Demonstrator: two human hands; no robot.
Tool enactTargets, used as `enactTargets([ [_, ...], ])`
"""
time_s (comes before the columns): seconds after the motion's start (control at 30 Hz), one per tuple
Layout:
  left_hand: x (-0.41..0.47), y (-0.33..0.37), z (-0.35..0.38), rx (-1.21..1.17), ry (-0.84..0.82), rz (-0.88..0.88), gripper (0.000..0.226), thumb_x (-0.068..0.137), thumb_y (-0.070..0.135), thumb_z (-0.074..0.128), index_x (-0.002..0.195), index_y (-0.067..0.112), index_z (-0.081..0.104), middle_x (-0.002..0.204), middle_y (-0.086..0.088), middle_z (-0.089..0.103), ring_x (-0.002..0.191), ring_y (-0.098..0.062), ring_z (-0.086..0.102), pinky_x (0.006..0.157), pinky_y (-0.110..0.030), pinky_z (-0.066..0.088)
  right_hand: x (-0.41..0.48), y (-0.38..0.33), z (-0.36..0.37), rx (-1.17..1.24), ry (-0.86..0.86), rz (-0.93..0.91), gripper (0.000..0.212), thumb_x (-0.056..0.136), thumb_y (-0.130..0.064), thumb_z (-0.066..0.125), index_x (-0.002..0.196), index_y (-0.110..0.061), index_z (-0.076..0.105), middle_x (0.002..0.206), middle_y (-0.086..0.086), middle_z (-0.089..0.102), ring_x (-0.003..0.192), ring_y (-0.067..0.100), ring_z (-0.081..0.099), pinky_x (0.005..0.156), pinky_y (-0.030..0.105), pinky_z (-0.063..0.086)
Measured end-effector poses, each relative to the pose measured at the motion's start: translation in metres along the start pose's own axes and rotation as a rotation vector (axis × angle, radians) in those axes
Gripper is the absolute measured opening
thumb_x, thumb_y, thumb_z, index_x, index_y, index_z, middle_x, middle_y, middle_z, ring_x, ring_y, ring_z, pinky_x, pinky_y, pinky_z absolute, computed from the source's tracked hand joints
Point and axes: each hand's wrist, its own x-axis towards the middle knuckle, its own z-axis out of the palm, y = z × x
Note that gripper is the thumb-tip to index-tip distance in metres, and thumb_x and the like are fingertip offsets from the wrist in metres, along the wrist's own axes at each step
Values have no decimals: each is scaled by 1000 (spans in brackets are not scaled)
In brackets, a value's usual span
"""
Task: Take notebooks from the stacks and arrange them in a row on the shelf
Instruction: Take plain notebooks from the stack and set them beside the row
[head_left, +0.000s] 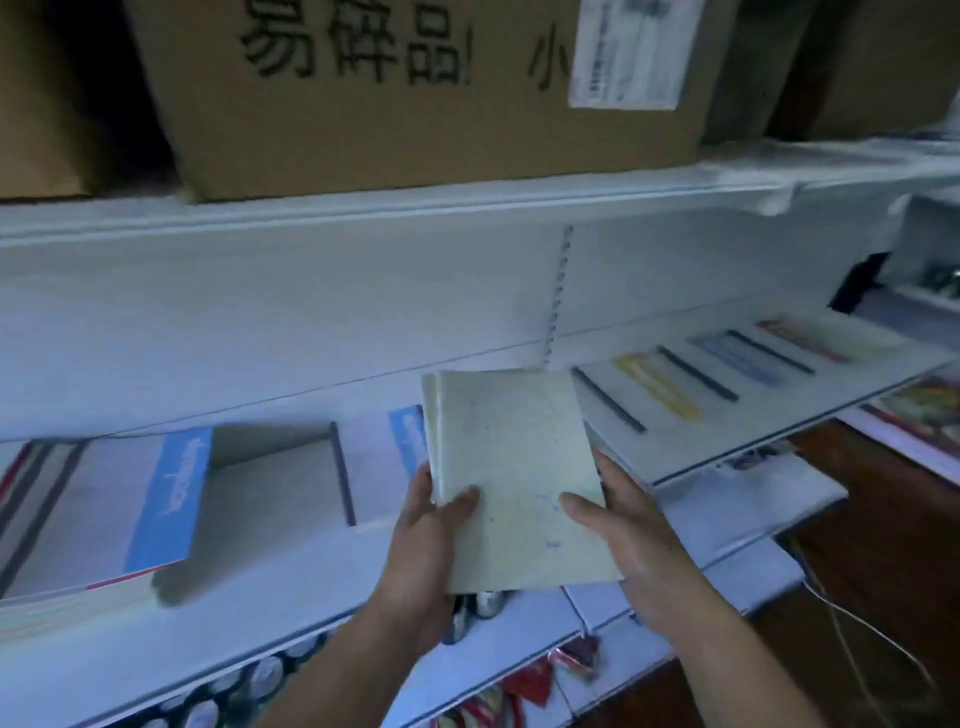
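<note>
White shelf (311, 571) carries a tall glossy stack (104, 509) at left and a flat row (727, 374) of dark-spined notebooks at right; task judged part done, more to place. Matte, rectangular pale green notebooks (514, 467) sit before the shelf, left hand (426, 540) and right hand (623, 535) each gripping a lower edge.
</note>
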Motion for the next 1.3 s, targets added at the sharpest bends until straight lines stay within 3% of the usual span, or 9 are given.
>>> enactTargets([
  [0.1,0,-42,80,-9,-135,-72,32,96,10,52,117,34,58,110,-13,70,76,-34,64,46,-32,53,-21,-2,-95,-20,154,7,38,93,-5,59,120,-31,61,108,-5,74,96,23,70,71,38,56],
  [0.27,6,-93,189,22,-308,-130,40,93,6,55,123,32,53,114,0,71,100,-29,69,86,-53,55,-45,-9,-214,-5,321,35,30,92,-16,62,119,-30,62,103,-4,75,89,24,73,63,37,57],
  [0.43,33,-130,266,104,-377,-173,42,95,6,51,128,32,53,116,-1,70,103,-34,67,85,-63,52,-45,-7,-290,22,429,43,22,94,-15,60,113,-24,65,101,-2,75,90,21,72,68,33,56],
  [0.6,80,-176,342,204,-447,-211,38,96,14,51,121,42,56,108,3,73,93,-35,70,86,-71,44,-24,-8,-371,83,440,74,24,96,-11,54,115,-21,63,106,3,74,98,26,70,82,41,54],
  [0.73,135,-207,419,164,-546,-198,44,86,12,61,125,34,57,116,-3,70,91,-34,70,85,-69,47,24,-10,-450,73,532,94,26,95,-10,55,116,-24,62,107,3,74,97,28,70,85,46,54],
  [0.83,180,-219,484,142,-546,-248,52,78,19,67,127,33,55,114,2,70,102,-28,67,82,-52,56,72,-26,-510,31,594,98,27,96,-10,55,117,-24,62,104,1,75,96,27,70,85,45,54],
  [0.93,222,-225,546,114,-516,-265,48,78,19,69,122,33,57,109,3,72,96,-25,69,68,-40,57,121,-51,-566,-58,573,92,24,96,-16,56,115,-30,62,101,-6,75,92,21,72,81,41,56],
  [1.1,281,-230,631,117,-471,-209,40,92,9,56,127,29,54,117,2,69,101,-25,67,71,-40,58,184,-73,-638,-8,613,51,23,96,-12,55,113,-27,62,99,-1,75,84,20,72,63,31,56],
  [1.3,333,-247,707,136,-387,-171,38,95,13,53,128,32,53,115,2,69,102,-26,66,74,-42,58,252,-85,-716,-19,556,56,20,97,-21,55,115,-26,61,103,0,74,88,22,72,71,37,57],
])
